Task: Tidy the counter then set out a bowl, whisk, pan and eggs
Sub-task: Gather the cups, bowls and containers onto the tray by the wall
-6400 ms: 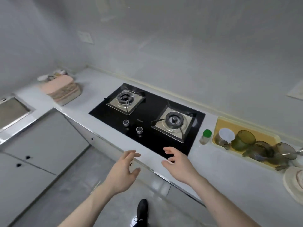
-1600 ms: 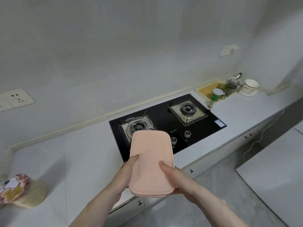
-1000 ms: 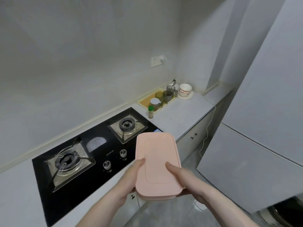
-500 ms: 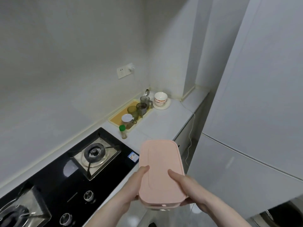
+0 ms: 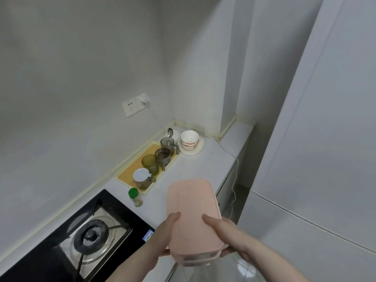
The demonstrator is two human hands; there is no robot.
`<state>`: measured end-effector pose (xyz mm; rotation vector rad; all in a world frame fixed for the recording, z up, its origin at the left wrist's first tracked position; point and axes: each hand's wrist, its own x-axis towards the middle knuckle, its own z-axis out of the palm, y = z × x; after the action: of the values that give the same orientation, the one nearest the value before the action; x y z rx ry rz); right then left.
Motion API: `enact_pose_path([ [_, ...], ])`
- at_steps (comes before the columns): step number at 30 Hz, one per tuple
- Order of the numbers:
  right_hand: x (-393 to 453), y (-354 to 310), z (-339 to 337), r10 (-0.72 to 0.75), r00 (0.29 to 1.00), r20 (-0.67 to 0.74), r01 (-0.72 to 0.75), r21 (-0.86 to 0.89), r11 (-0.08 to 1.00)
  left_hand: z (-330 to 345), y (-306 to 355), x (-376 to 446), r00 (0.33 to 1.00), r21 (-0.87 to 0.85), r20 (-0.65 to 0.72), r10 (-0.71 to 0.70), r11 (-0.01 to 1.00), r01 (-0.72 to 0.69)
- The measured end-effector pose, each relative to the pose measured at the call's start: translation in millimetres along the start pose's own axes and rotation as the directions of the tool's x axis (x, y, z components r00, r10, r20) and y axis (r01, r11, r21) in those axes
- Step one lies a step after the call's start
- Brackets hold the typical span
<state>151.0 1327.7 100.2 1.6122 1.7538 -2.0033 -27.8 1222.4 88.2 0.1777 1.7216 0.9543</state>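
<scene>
— What's lying ahead on the tabletop (image 5: pixel 205 165)?
— A yellow tray (image 5: pixel 130 171) of glasses, a green-capped bottle (image 5: pixel 134 197), stacked bowls (image 5: pixel 189 140).
— And each grip?
— Left hand (image 5: pixel 157 244) and right hand (image 5: pixel 234 237) are both clasping the pink container (image 5: pixel 193 212), holding it above the tabletop's edge.

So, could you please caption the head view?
Both hands, left and right, carry a pink lidded container above the counter.

Yellow tray (image 5: pixel 126 173) of glass mugs (image 5: pixel 150 163) by the stove (image 5: pixel 97 235), green-capped bottle (image 5: pixel 134 197) beside it, fridge (image 5: pixel 317 159) on the right.
</scene>
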Motion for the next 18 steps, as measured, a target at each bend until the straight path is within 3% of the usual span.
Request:
enact_pose_path([
  [10, 141.3, -27.1, -65.4, 0.005, 0.990, 0.142, -0.008, 0.019, 1.000, 37.7, 67.6, 65.8, 0.984, -0.060, -0.180, -0.011, 0.998, 0.000],
  [18, 227.9, -69.8, -116.4, 0.064, 0.981, 0.183, -0.084, 0.107, 0.991, 78.5, 116.6, 132.5, 0.985, -0.064, -0.167, -0.048, 0.997, 0.037],
])
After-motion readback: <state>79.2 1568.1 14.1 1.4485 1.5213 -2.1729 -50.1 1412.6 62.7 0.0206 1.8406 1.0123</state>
